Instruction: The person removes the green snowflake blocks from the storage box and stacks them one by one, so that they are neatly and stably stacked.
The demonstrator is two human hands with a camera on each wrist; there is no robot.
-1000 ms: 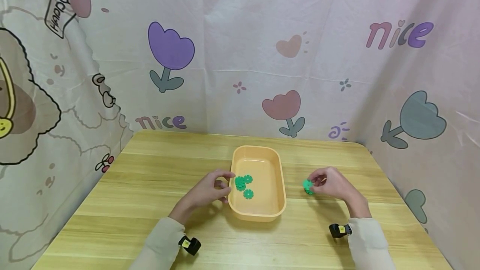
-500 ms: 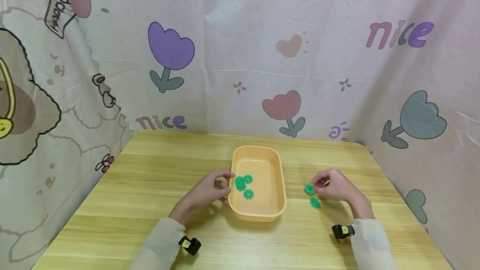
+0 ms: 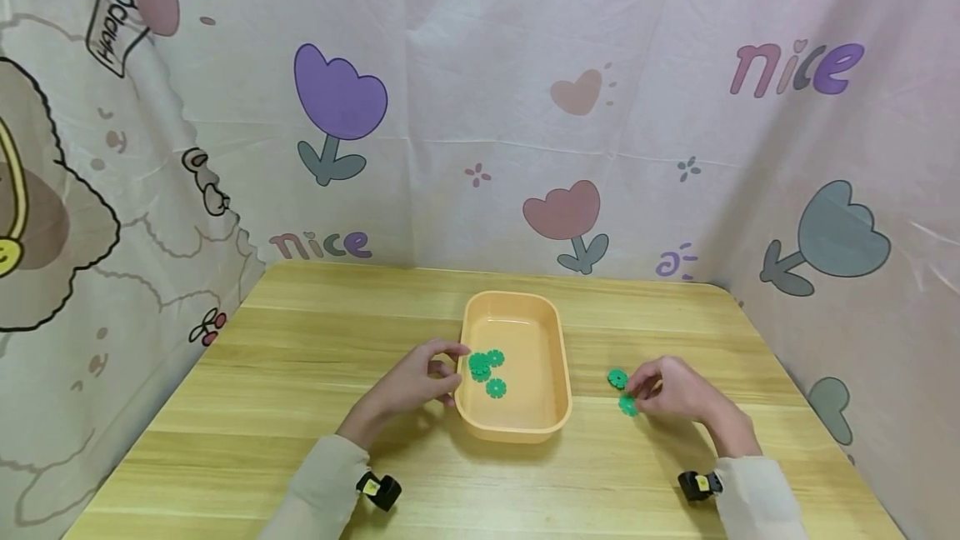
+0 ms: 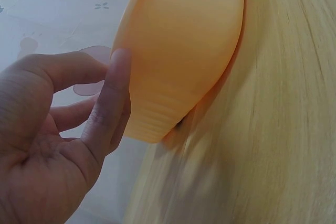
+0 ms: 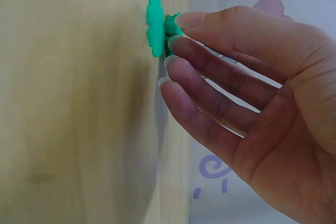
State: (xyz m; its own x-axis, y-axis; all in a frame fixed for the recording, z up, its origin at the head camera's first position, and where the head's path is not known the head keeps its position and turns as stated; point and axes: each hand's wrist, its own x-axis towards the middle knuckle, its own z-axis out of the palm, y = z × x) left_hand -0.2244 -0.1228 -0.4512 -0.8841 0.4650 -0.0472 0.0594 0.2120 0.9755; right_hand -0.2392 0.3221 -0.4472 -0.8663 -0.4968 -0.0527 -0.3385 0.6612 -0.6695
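Observation:
A yellow-orange plastic tray (image 3: 528, 340) stands mid-table with several green notched toy discs (image 3: 496, 388) inside, toward its left. My left hand (image 3: 420, 375) pinches the tray's left rim between thumb and fingers; the left wrist view shows the fingertips at the tray's wall (image 4: 178, 40). To the right of the tray, my right hand (image 3: 671, 390) is low over the table, fingers slightly bent and apart. Its fingertips are right by a green disc (image 3: 627, 405), which they partly cover. Another green disc (image 3: 617, 378), thicker-looking, lies just behind. In the right wrist view, the nearer disc (image 5: 155, 24) appears edge-on.
The wooden table (image 3: 352, 307) reaches back to a curtain (image 3: 480, 107) printed with flowers and words. Each wrist wears a small black camera, the left one (image 3: 381, 490) and the right one (image 3: 697, 486).
My right hand first lets one green disc come to lie apart from the other, then moves nearer to me, over that disc. The left hand and tray stay put.

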